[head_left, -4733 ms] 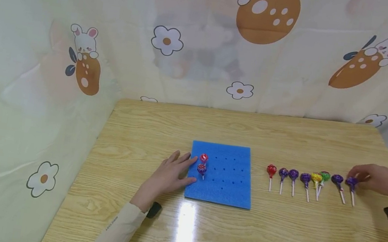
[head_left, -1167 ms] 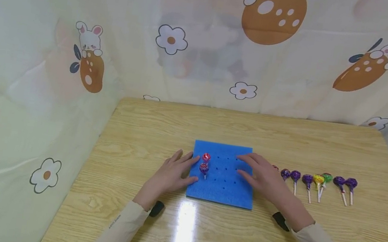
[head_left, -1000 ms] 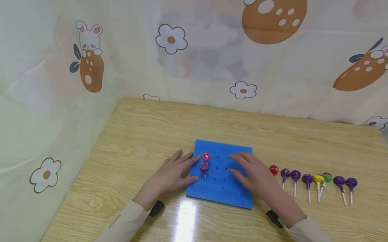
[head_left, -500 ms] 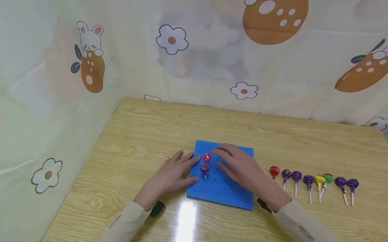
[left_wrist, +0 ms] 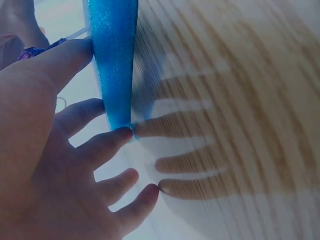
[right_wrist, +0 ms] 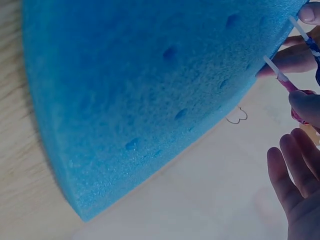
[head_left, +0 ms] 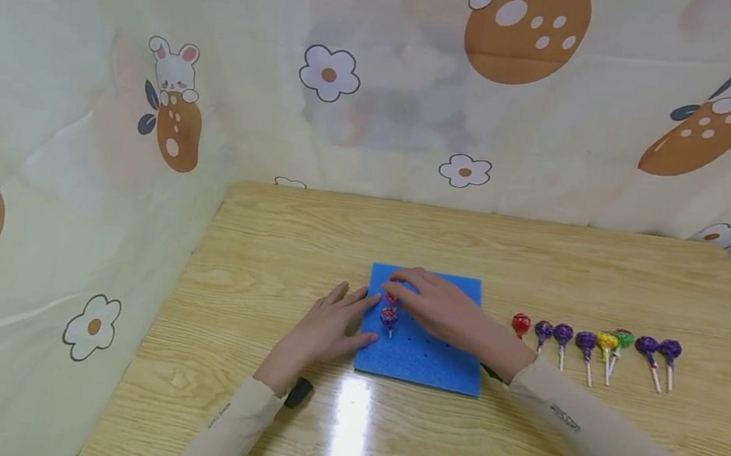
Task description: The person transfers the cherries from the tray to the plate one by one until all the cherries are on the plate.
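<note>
A blue foam block (head_left: 415,368) with rows of small holes lies mid-table, two lollipops standing in it near its left side. My right hand (head_left: 445,311) reaches across the foam and pinches the rear one, a red lollipop (head_left: 391,299). In the right wrist view the thumb (right_wrist: 306,107) covers part of its head, and its white stick (right_wrist: 272,65) meets the foam. Just in front stands a purple-and-red lollipop (head_left: 388,317). My left hand (head_left: 320,333) rests at the foam's left edge with fingers spread, thumb and fingertips touching the block.
To the right of the foam lies a row of lollipops: a red one (head_left: 520,324), a yellow one (head_left: 606,341), a green one (head_left: 622,340) and several purple ones (head_left: 647,346). A patterned curtain (head_left: 373,174) hangs behind the wooden table (head_left: 310,220).
My right hand has come from the far-right end of the lollipop row, moved left over the foam and closed on the standing red lollipop. The left hand has stayed at the foam's edge.
</note>
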`<act>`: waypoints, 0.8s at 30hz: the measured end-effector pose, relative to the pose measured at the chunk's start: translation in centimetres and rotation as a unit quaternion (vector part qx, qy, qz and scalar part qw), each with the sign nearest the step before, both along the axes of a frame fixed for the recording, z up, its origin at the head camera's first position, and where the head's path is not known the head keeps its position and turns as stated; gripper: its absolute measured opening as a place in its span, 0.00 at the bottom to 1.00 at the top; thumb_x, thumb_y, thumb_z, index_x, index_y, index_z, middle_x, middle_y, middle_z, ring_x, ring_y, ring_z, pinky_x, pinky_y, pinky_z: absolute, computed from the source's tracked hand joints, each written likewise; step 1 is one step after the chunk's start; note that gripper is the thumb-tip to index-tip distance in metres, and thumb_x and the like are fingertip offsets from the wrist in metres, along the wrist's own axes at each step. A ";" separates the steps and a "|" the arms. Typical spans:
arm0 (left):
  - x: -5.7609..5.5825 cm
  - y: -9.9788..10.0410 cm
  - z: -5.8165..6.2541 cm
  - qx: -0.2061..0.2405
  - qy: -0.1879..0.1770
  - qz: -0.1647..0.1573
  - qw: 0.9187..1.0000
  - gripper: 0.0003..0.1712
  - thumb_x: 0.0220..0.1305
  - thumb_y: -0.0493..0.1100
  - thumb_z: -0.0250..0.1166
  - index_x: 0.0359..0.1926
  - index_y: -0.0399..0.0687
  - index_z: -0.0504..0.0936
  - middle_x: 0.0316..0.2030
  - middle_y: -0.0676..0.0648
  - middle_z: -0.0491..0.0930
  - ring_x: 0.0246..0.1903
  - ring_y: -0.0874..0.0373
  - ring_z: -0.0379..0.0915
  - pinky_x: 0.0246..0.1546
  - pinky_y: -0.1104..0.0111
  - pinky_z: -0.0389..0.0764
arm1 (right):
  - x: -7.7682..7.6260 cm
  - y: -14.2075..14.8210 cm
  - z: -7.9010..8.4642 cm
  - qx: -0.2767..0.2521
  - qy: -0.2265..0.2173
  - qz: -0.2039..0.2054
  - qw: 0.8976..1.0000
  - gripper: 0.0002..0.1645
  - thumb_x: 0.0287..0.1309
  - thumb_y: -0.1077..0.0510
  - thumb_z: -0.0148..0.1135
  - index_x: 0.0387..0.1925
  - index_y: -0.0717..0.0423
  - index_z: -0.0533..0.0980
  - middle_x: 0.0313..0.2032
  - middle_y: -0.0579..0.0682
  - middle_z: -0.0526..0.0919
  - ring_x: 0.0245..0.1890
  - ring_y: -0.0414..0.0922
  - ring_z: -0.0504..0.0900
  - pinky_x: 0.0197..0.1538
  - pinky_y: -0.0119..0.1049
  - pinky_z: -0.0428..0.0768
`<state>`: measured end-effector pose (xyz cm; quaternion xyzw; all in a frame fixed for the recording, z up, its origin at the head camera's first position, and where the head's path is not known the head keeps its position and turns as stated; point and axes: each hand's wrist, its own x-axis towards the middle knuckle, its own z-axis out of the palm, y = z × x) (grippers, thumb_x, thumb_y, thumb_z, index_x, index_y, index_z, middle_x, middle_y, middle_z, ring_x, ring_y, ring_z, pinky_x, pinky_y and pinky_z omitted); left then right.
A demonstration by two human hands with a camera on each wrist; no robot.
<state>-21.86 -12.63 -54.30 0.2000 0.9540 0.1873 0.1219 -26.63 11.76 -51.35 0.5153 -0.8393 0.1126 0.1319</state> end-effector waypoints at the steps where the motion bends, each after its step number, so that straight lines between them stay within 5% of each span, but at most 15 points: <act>1: 0.0 0.0 0.0 0.000 0.000 0.000 1.000 0.41 0.71 0.65 0.56 0.79 0.64 0.55 0.79 0.49 0.52 0.79 0.40 0.39 0.73 0.37 0.54 | -0.1 -0.1 -0.1 0.002 -0.001 -0.002 1.000 0.23 0.68 0.59 0.63 0.63 0.50 0.74 0.60 0.53 0.78 0.61 0.50 0.78 0.62 0.48 0.80; 18: 0.1 0.0 0.1 -0.001 -0.011 0.004 1.000 0.41 0.72 0.65 0.55 0.79 0.64 0.55 0.79 0.49 0.52 0.80 0.40 0.38 0.74 0.38 0.53 | -0.6 -0.1 0.4 -0.026 0.019 -0.010 0.999 0.26 0.58 0.62 0.71 0.59 0.53 0.76 0.56 0.53 0.80 0.57 0.50 0.80 0.58 0.47 0.83; 24: 0.1 0.0 0.1 0.002 -0.010 0.005 1.000 0.41 0.71 0.66 0.55 0.79 0.64 0.55 0.79 0.49 0.52 0.80 0.41 0.38 0.74 0.39 0.53 | -0.9 0.2 1.1 -0.034 -0.022 -0.015 0.999 0.25 0.60 0.62 0.70 0.59 0.53 0.78 0.54 0.54 0.81 0.57 0.50 0.81 0.58 0.46 0.83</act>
